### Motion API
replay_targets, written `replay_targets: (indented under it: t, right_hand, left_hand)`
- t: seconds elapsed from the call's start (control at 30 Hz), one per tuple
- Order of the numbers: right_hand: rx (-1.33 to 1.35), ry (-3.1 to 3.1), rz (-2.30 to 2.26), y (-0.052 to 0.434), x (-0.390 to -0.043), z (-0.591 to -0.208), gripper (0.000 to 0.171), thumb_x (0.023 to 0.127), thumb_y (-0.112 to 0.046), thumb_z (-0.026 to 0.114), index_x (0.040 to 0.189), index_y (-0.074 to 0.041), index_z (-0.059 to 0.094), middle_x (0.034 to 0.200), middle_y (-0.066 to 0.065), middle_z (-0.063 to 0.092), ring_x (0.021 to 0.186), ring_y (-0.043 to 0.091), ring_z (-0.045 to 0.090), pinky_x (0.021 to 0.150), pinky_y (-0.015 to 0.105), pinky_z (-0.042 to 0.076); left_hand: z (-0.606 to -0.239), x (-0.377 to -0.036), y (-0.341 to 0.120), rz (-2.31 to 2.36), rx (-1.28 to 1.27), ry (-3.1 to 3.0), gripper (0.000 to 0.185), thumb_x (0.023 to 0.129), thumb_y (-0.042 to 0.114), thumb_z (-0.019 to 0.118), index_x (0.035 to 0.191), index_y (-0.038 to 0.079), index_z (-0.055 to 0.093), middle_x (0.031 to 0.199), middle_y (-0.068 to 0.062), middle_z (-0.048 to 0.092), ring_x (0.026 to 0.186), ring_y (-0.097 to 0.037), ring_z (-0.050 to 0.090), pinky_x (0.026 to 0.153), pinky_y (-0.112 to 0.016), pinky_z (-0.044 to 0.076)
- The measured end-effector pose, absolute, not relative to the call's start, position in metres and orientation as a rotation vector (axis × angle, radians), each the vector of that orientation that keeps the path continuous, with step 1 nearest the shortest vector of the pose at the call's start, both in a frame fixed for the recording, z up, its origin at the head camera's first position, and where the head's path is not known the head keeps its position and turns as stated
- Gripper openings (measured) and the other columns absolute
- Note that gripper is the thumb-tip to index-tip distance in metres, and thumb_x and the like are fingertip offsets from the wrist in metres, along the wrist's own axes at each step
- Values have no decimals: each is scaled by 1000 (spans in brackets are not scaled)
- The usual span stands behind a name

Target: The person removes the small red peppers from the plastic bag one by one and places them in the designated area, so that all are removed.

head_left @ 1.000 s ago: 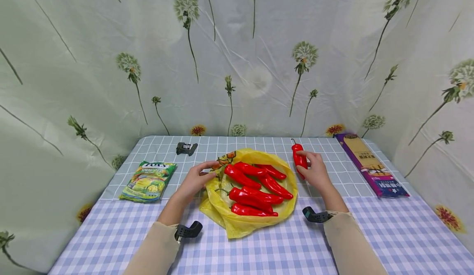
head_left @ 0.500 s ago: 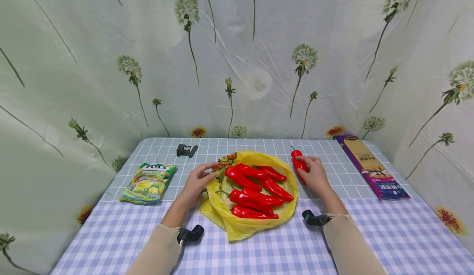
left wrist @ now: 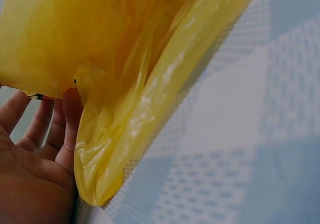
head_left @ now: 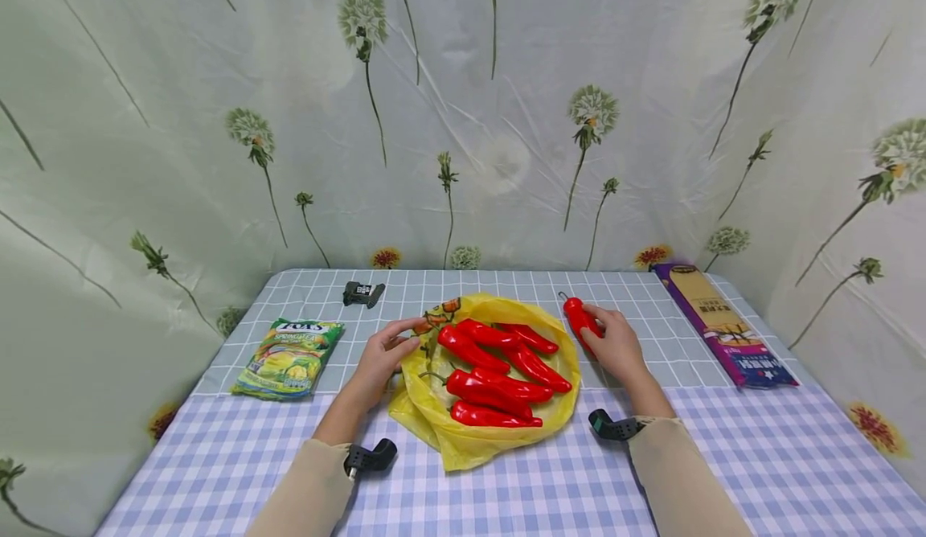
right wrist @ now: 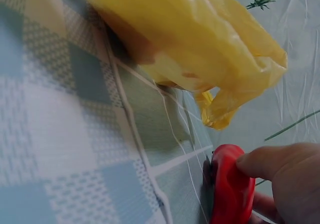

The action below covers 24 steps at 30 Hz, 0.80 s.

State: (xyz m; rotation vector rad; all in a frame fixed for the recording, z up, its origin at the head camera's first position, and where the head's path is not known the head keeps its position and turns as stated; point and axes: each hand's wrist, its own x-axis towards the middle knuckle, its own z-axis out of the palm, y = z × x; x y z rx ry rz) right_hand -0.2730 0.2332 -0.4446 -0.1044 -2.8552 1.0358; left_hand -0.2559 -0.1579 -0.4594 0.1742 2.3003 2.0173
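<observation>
A yellow plastic bag (head_left: 557,412) lies spread open in the middle of the table with several red peppers (head_left: 499,364) on it. My left hand (head_left: 387,352) holds the bag's left rim, thumb on top; in the left wrist view the fingers (left wrist: 47,129) sit under the yellow bag (left wrist: 130,84). My right hand (head_left: 615,340) grips one more red pepper (head_left: 579,320) just right of the bag, low over the table. In the right wrist view the thumb presses on that pepper (right wrist: 230,194) beside the bag (right wrist: 200,49).
A green snack packet (head_left: 288,357) lies at the left. A small black object (head_left: 363,293) sits at the back. A long purple box (head_left: 723,324) lies along the right edge. The checked tablecloth (head_left: 760,457) is backed by floral curtains.
My right hand has carried the held pepper slightly left, closer to the bag's right rim. The left hand has stayed on the bag's left rim.
</observation>
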Motion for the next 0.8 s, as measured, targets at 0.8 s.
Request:
replay_targets:
  t: [0.8]
  right_hand:
    - [-270, -2725, 952, 217, -267, -420, 50, 96, -28, 58, 143, -10, 51, 144, 26, 44, 132, 42, 42, 105, 58, 45]
  left_hand:
    - [-462, -257, -161, 1974, 233, 2320, 41, 98, 23, 61, 137, 12, 60, 146, -8, 51, 126, -28, 51, 97, -29, 48]
